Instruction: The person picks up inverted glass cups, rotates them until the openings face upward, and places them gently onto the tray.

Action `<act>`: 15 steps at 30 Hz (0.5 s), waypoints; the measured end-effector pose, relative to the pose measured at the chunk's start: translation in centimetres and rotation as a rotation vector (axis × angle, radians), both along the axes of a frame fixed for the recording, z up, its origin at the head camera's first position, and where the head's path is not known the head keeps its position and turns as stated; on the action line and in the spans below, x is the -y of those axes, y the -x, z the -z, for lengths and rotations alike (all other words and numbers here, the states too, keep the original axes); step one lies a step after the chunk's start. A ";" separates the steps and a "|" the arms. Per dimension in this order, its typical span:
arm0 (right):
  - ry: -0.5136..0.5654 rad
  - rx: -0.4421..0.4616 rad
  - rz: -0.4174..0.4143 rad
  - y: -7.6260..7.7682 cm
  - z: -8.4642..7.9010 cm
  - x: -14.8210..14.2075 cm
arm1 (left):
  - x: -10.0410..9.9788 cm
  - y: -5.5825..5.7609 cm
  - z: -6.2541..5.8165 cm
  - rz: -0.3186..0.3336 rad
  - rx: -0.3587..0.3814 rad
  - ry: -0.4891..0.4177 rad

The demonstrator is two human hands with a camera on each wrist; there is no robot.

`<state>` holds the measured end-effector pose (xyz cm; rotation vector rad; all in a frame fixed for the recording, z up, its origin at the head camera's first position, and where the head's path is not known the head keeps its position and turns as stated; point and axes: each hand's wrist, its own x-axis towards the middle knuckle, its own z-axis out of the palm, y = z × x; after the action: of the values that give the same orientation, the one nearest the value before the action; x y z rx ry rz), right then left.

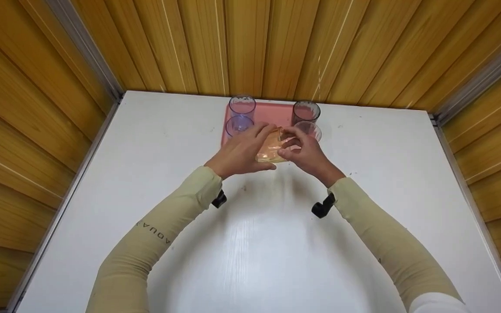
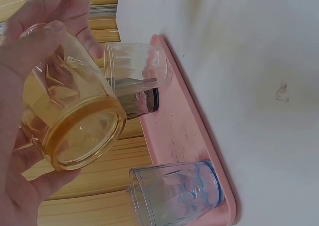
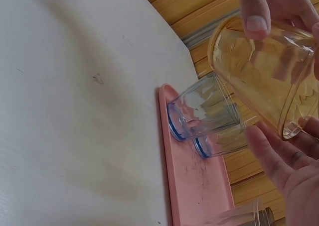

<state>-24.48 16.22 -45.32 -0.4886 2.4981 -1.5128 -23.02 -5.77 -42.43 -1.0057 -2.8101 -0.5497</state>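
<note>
An amber glass tumbler [image 1: 269,148] is held tilted on its side over the front of a pink tray [image 1: 274,114]. My left hand [image 1: 244,150] grips it from the left, thumb along one side and fingers around the other; the left wrist view shows its thick round base [image 2: 92,136]. On the other side my right hand [image 1: 307,153] has bent fingers at the tumbler's rim. In the right wrist view, fingertips [image 3: 309,124] of this hand meet the rim. Nearest the hands on the tray stand a blue tumbler [image 2: 182,191] and a clear tumbler [image 2: 137,64].
Behind those, a second bluish tumbler [image 1: 242,104] stands at the tray's back left and a dark grey tumbler [image 1: 306,112] at its back right. The tray lies at the far edge of a white table [image 1: 168,130], close to a wood-plank wall [image 1: 246,48].
</note>
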 end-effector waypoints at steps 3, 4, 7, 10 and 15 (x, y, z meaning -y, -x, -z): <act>-0.014 -0.015 0.003 0.0 0.0 0.2 | -0.3 0.0 0.0 0.000 -0.015 -0.001; -0.020 -0.020 0.004 -0.1 0.0 0.2 | -0.3 0.0 0.0 0.001 -0.024 0.005; -0.032 -0.031 0.009 -0.1 -0.1 0.4 | -0.6 0.1 -0.1 -0.002 -0.031 0.019; -0.039 -0.037 0.008 -0.2 -0.2 0.5 | -0.8 0.1 -0.1 -0.004 -0.030 0.038; -0.045 -0.042 0.005 -0.3 -0.2 0.6 | -1.2 0.1 -0.2 0.011 -0.033 0.031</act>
<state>-24.17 15.63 -45.08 -0.5127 2.5612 -1.4592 -23.16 -4.56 -42.27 -1.0263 -2.7948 -0.4872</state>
